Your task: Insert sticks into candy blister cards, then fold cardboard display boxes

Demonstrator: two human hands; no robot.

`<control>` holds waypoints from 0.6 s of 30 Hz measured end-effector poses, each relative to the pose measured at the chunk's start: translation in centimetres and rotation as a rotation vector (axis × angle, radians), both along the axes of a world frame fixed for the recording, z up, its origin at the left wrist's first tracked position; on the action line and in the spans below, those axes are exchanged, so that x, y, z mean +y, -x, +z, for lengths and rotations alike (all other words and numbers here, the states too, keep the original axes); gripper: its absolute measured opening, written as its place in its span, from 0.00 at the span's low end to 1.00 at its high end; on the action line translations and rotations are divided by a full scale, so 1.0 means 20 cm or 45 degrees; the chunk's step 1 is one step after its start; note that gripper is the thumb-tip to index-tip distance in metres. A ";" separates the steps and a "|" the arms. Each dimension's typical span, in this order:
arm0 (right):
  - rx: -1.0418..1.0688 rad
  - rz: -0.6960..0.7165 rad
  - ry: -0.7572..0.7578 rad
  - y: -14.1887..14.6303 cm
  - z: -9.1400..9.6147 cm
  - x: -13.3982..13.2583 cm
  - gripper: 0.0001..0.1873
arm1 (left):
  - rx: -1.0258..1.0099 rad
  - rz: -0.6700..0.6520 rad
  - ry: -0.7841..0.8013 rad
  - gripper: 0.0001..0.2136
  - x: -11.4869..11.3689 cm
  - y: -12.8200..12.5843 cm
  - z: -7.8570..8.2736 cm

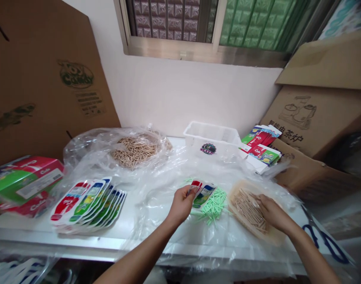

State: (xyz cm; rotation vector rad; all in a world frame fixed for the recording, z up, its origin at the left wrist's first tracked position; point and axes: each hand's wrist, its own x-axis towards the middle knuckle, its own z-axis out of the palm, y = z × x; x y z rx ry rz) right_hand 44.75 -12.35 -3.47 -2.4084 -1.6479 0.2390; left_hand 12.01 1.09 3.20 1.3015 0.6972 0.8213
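My left hand (182, 204) grips a small printed paper packet (202, 193), red, blue and green, above a loose pile of green sticks (215, 204). My right hand (273, 213) rests in a shallow tray of wooden toothpicks (247, 211), fingers among the sticks; whether it grips any I cannot tell. Both lie on a white table covered by a clear plastic sheet (156, 185).
A fanned row of the same packets (91, 203) lies at the left, beside red and green boxes (23, 183). A plastic bag of toothpicks (133, 150) sits behind, then a white basket (211, 138), flat cartons (262, 148), cardboard boxes (313, 118) and blue scissors (325, 238).
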 end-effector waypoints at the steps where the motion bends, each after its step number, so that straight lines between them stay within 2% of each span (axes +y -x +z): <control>1: 0.074 0.008 0.001 0.00 0.01 0.00 0.15 | 0.013 -0.004 -0.026 0.19 0.00 -0.03 0.00; 5: 0.341 -0.013 -0.014 0.03 0.07 -0.03 0.09 | 0.100 0.038 -0.206 0.18 0.02 -0.17 -0.01; 7: 0.368 0.061 -0.079 0.07 0.12 -0.03 0.07 | 0.125 0.060 -0.284 0.17 0.03 -0.28 -0.01; 12: 0.100 0.318 -0.233 0.19 0.27 -0.03 0.07 | 0.097 0.007 -0.442 0.14 0.02 -0.68 0.00; 15: -0.142 0.398 -0.170 0.24 0.34 -0.01 0.09 | 0.059 -0.057 -0.468 0.10 -0.05 -0.90 -0.01; 18: -0.415 0.405 -0.086 0.24 0.36 0.02 0.11 | 0.022 -0.105 -0.447 0.08 -0.13 -1.02 -0.04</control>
